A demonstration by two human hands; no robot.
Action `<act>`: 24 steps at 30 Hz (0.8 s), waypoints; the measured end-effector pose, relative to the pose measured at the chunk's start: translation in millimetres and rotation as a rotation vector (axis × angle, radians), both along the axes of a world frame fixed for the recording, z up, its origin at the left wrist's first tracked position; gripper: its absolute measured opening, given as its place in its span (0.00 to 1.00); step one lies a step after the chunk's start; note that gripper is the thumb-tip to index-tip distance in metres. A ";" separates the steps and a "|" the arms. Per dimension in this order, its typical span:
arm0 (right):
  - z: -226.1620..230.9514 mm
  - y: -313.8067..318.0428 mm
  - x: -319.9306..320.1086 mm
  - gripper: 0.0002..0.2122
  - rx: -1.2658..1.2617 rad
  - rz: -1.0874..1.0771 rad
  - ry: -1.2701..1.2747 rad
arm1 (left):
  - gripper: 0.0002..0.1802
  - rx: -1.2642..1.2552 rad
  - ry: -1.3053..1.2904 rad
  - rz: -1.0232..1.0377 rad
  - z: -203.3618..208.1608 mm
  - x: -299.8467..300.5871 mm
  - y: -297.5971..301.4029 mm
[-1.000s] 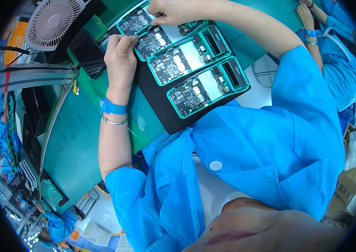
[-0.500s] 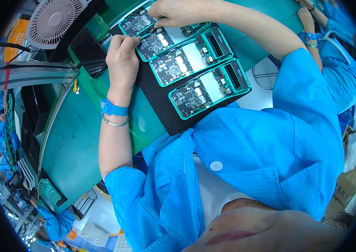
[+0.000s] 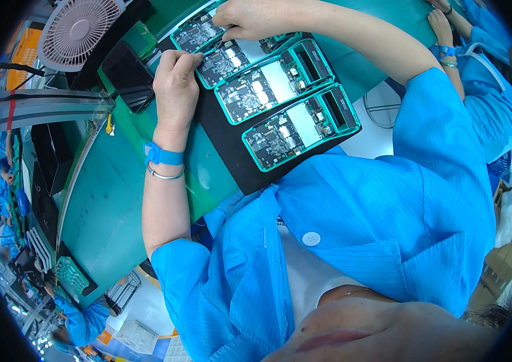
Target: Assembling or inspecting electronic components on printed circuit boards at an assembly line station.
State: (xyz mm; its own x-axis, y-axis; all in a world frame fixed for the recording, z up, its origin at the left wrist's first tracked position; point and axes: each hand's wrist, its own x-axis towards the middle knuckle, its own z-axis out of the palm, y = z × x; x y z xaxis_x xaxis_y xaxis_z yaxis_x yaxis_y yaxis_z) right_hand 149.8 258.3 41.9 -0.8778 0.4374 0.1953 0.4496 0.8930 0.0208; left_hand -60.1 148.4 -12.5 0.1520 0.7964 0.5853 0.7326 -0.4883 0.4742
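Note:
Several open teal device housings with dark circuit boards inside lie in a slanting row on a black mat (image 3: pixel 223 142). The nearest housing (image 3: pixel 268 145) and the one behind it (image 3: pixel 247 99) show bright metal plates and are untouched. My left hand (image 3: pixel 176 84) is closed, its fingertips pinched at the left end of the third housing (image 3: pixel 223 63). Above the gap between that one and the farthest housing (image 3: pixel 195 33) is my right hand (image 3: pixel 262 19), fingers bent and pinched together. What either pinch holds is too small or hidden. A blue strap (image 3: pixel 165 157) circles my left wrist.
A black phone-like slab (image 3: pixel 127 75) lies left of the mat on the green table (image 3: pixel 108 205). Farther left stand a pink fan (image 3: pixel 80 30) and a grey metal rail (image 3: pixel 44 108). At the right, a co-worker's hands (image 3: pixel 440 27) rest by the table.
Almost nothing differs. Both hands keep the same places and the same pinched shape, and the housings have not moved.

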 end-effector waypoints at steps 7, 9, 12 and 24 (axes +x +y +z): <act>3.9 -1.0 -0.5 0.09 -0.018 -0.007 0.019 | 0.06 -0.023 0.077 -0.065 6.6 -4.9 6.3; 3.6 -1.5 -2.4 0.09 -0.023 -0.001 0.023 | 0.06 -0.046 0.088 -0.082 8.6 -8.1 5.8; 7.5 -4.2 -1.2 0.09 -0.050 -0.021 -0.025 | 0.07 -0.074 0.069 -0.147 9.6 -10.2 6.8; 10.6 54.6 -24.7 0.12 0.042 -0.074 0.132 | 0.03 0.109 -0.105 0.195 -0.4 -25.8 56.4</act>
